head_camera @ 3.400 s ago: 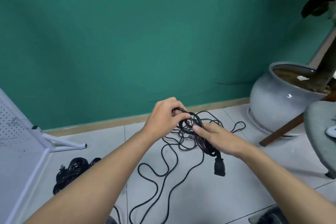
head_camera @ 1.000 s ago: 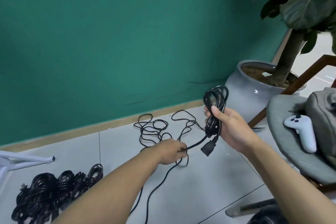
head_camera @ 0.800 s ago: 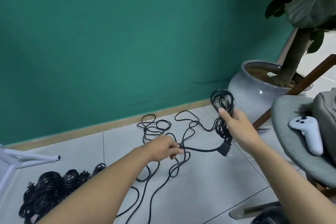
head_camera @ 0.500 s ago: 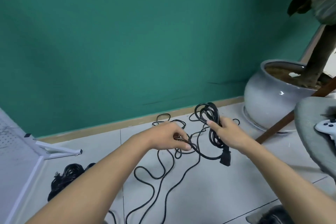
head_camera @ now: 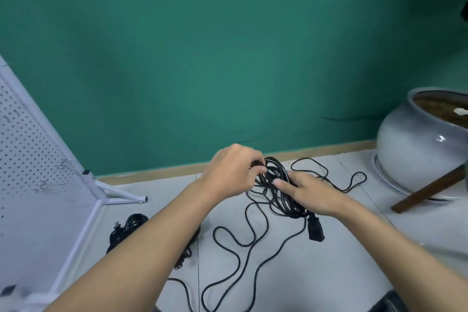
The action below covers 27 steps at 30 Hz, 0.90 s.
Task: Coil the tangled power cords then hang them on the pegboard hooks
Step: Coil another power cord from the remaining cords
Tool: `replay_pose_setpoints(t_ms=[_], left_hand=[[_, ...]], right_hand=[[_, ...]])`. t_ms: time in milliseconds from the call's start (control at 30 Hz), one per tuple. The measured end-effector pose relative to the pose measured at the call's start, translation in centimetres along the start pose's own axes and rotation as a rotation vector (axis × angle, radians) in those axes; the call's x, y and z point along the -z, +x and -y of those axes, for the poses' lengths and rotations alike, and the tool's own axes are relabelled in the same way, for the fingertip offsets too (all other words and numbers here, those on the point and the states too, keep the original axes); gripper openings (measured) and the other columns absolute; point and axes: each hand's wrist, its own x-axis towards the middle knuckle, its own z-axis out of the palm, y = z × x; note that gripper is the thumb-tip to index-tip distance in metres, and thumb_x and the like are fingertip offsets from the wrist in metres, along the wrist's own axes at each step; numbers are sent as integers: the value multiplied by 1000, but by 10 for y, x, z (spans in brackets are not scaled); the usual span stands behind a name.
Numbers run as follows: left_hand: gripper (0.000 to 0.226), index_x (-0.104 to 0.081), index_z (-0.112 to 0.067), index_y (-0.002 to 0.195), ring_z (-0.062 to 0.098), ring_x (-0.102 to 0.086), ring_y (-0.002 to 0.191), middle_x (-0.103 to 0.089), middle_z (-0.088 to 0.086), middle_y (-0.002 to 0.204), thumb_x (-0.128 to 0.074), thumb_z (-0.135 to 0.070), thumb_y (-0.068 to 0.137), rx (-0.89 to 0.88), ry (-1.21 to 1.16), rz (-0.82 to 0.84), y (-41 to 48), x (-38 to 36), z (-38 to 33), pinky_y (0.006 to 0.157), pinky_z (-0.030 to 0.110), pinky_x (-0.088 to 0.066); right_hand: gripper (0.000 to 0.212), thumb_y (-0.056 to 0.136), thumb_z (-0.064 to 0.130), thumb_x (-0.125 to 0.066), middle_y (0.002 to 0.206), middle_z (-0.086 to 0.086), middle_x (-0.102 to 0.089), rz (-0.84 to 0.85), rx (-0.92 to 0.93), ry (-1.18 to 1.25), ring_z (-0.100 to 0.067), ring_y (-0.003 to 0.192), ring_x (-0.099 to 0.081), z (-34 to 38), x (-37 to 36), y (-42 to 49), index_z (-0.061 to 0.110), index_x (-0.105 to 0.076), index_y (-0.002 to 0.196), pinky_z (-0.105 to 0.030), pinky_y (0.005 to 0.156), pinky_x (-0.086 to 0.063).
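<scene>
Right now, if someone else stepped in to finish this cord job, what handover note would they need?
Left hand pinches the top of the coil. The right hand grips the coil, with the plug below it.
The loose cord snakes over the floor.
Done: a few loops wound; bundled cords lie by the pegboard.
To do: wind in the rest, then hang everything. No cord shows on the pegboard.

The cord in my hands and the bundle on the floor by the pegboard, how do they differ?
The cord is gripped by the left hand and right hand; the bundle lies untouched on the floor beside the pegboard. The cord is only partly coiled, with a long loose tail snaking away; the bundle is bunched compactly. The cord's connector hangs in plain view; the bundle is partly hidden behind the left forearm. Both are black.
</scene>
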Motion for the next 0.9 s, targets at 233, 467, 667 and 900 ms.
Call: replay_pose_setpoints(t_ms=[233, 467, 667, 900], left_hand=[[27, -63, -21, 84, 1, -52, 73, -59, -12, 79, -88, -26, 78, 62, -305, -147, -2, -11, 15, 67, 26, -45], [30, -64, -20, 80, 9, -60, 79, -66, -7, 80, -88, -38, 78, 210, -426, -201, -3, -14, 33, 75, 22, -49], [17, -74, -17, 94, 1, -65, 83, -75, -9, 90, -64, -29, 101, 281, -602, -63, -4, -14, 41, 81, 14, -47], [16, -77, -11, 89, 22, -73, 70, -76, 6, 78, -68, -20, 99, 328, -715, -171, 11, -17, 12, 69, 28, -62]], right_hand=[[35, 106, 45, -51, 68, 9, -42, 179, 77, -27, -9, 60, -37, 12, -15, 10, 22, -45, 80, -29, 61, -34], [25, 106, 32, -53, 70, 9, -50, 32, 96, -44, -3, 56, -42, 13, -7, 15, 17, -55, 87, -20, 56, -35], [22, 106, 33, -52, 76, -1, -57, -11, 127, 38, -13, 69, -50, 0, 3, 13, 15, -61, 97, -37, 74, -47], [12, 106, 29, -54, 93, 25, -69, -230, 176, 185, 1, 89, -61, -14, 14, 9, 30, -64, 113, -26, 85, -47]])
